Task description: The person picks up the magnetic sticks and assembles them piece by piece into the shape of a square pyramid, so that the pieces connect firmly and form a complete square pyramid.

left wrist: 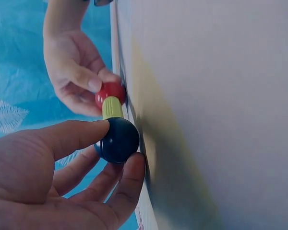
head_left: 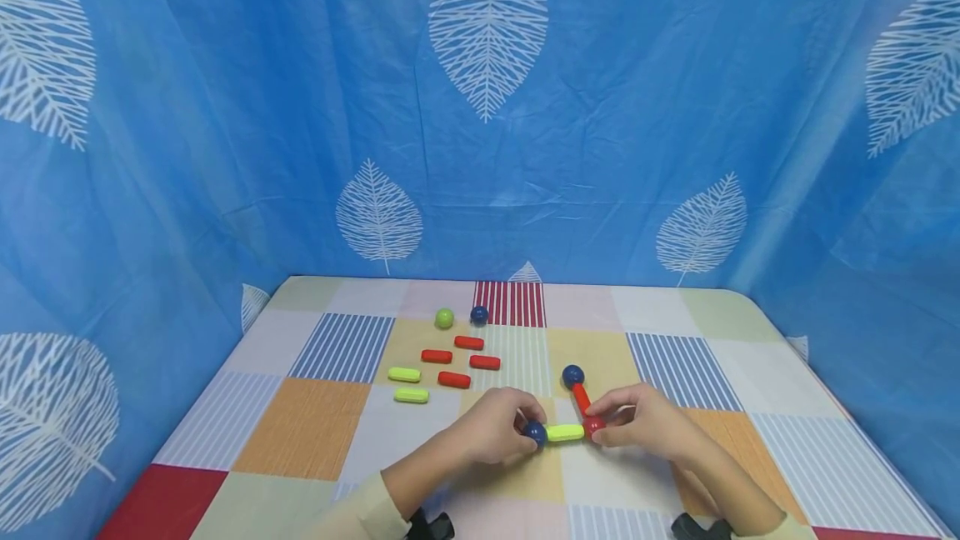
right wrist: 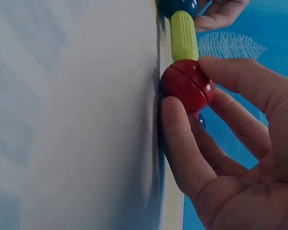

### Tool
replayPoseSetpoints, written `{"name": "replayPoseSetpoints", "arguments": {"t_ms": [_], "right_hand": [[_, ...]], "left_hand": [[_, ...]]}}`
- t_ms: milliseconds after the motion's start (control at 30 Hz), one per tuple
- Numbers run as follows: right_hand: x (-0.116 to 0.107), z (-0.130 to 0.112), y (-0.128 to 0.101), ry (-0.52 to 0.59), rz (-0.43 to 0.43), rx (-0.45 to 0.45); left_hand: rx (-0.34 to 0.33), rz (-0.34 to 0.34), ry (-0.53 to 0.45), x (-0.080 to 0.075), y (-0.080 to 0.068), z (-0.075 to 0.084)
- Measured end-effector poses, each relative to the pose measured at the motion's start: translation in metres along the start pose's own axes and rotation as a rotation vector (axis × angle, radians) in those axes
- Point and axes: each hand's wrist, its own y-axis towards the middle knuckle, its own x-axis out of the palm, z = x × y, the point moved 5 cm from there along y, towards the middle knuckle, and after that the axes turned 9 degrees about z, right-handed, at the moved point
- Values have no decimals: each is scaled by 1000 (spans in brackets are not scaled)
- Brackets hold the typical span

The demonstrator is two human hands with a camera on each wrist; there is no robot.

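Near the tabletop's front edge, our left hand pinches the blue ball and our right hand pinches the red ball, steadying the yellow rod joined between them. A red rod runs back to a second blue ball.
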Motion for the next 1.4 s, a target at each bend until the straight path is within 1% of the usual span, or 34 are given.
{"name": "replayPoseSetpoints", "arguments": {"t_ms": [200, 500, 767, 900, 1100, 1200, 1333, 1400], "right_hand": [[4, 0, -5, 31, -28, 15], [9, 1, -8, 79, -46, 33], [9, 1, -7, 97, -63, 39], [7, 1, -4, 107, -63, 60], [2, 3, 5, 100, -7, 97], [-1, 3, 10, 93, 42, 82], [-4, 2, 19, 82, 123, 62], [-5, 3, 23, 69, 166, 65]], "left_hand": [[5, 0, -27, -3, -1, -5], [-42, -15, -23, -3, -2, -7], [-13, -13, -48, -8, -4, -11], [-8, 3, -48, -16, -6, -16], [10, 54, 1, -36, -12, -27], [39, 97, 43, -47, -15, -33], [48, 158, 82, -62, -20, -42], [41, 187, 97, -68, -22, -47]]}}
